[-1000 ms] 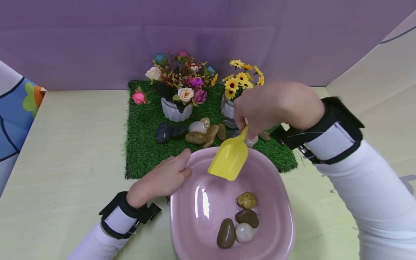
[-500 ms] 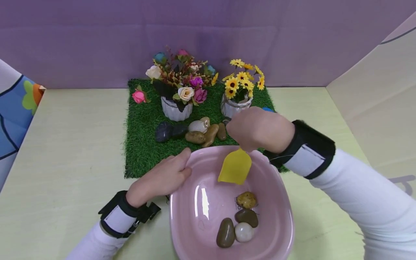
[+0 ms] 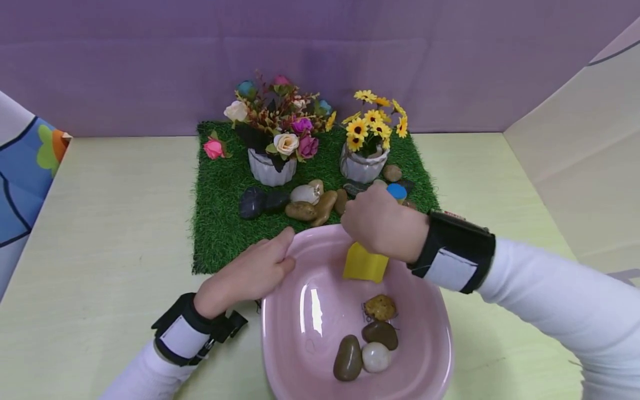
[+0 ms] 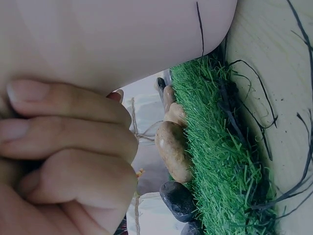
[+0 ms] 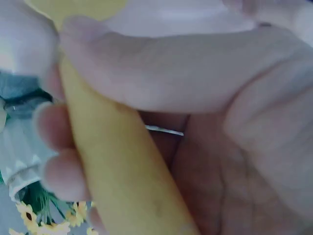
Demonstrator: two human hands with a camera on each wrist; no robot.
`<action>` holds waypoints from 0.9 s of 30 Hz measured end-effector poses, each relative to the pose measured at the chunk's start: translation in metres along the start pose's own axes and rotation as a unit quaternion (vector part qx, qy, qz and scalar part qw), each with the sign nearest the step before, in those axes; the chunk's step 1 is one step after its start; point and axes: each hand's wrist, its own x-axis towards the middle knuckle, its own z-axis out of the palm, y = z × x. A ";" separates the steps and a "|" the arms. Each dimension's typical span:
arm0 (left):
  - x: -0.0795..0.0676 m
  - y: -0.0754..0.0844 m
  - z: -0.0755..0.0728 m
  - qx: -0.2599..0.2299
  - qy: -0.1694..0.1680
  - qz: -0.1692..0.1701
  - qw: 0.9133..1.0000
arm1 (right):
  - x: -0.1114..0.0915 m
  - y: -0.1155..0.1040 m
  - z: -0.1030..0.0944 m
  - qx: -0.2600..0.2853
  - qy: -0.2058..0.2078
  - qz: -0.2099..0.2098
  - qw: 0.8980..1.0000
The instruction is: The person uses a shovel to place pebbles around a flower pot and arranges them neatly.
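A pink basin [image 3: 300,266] stands at the front with several wet stones on its bottom, among them a brown stone [image 3: 347,358] and a white stone [image 3: 375,356]. My left hand [image 3: 247,272] grips the basin's far left rim; the left wrist view shows the fingers [image 4: 73,132] curled at the wall. My right hand [image 3: 385,225] holds a yellow toy shovel [image 3: 366,264] over the far right rim, with its blade tilted down into the basin. In the right wrist view, thumb and fingers wrap round the yellow handle [image 5: 122,166]. Its blue end sticks up behind the hand.
Behind the basin lies a green turf mat [image 3: 215,239]. On it stand a pot of mixed flowers [image 3: 272,169] and a pot of yellow flowers [image 3: 362,166], with a row of stones [image 3: 301,211] in front. A purple cloth [image 3: 320,66] hangs at the back.
My right hand has come down and left, toward the basin's far rim. The shovel has tipped, so its blade now hangs lower with the blue end up. My left hand stays put.
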 end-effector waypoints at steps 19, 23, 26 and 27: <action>0.000 -0.001 0.001 -0.003 0.004 0.001 1.000 | -0.003 -0.013 0.020 -0.032 0.104 -0.030 0.994; 0.000 -0.001 0.001 -0.006 0.003 0.001 1.000 | -0.003 -0.017 0.026 -0.052 0.126 -0.042 0.990; 0.000 -0.001 0.001 -0.005 0.004 0.000 1.000 | -0.004 -0.017 0.029 -0.058 0.151 -0.050 0.986; -0.001 -0.001 0.000 -0.004 0.004 -0.001 1.000 | -0.004 -0.017 0.030 -0.058 0.157 -0.054 0.984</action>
